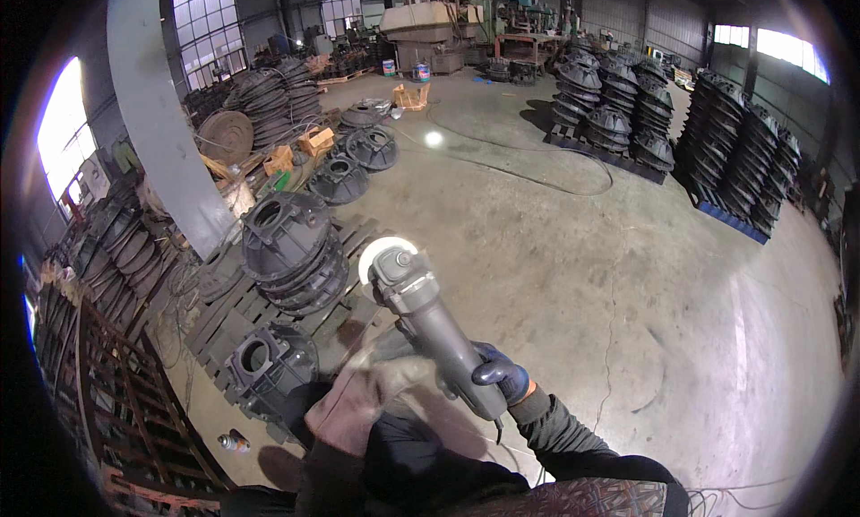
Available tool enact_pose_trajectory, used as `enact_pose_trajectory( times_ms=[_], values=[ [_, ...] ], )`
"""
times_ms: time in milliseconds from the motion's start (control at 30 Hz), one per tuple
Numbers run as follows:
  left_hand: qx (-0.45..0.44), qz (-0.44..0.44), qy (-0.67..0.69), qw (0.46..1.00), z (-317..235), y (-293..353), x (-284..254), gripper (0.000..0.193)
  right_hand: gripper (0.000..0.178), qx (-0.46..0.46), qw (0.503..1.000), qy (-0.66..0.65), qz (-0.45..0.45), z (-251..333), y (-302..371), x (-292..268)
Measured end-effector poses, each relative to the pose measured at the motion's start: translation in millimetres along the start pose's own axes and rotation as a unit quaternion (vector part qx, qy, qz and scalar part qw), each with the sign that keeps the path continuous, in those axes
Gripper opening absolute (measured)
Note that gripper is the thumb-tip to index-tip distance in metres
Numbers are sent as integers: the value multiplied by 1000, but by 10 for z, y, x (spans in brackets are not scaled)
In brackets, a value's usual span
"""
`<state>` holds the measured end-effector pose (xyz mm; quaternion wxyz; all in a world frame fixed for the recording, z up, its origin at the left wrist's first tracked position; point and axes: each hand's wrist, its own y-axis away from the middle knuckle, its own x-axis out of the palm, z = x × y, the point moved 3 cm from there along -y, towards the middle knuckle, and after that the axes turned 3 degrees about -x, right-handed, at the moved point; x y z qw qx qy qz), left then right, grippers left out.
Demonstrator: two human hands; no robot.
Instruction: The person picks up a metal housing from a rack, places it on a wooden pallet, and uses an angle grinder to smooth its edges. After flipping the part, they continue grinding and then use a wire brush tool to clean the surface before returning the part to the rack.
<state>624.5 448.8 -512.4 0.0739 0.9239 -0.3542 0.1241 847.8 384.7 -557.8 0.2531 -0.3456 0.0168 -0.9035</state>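
A grey angle grinder (439, 333) is held out in front of me, its head pointing away to the far left and its pale disc (365, 264) showing beside the head. My right hand (503, 374), in a dark blue glove, is closed round the rear of the grinder's body, close to where its cord comes out. My left hand (399, 371), in a pale glove, is smeared by motion against the left side of the tool. Its fingers cannot be made out. Left of the grinder, a dark bell-shaped metal casting (269, 360) lies near my knee.
Stacked castings (291, 239) stand on a wooden pallet (210, 333) to the left. A rusty metal rack (125, 392) and a spray can (235, 442) are at the lower left. Tall casting stacks (618, 105) rise at the far right. A cable (537, 178) snakes over the floor.
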Motion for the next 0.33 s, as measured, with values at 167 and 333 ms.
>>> enact_pose_trajectory(
  times_ms=[167, 333],
  values=[
    [23, -9, 118, 993, -214, 43, 686, 85, 86, 39, 997, -25, 59, 38, 63, 210],
    [-167, -157, -51, 972, -78, -66, 718, 84, 82, 37, 959, 273, -68, 123, 107, 107]
  ],
)
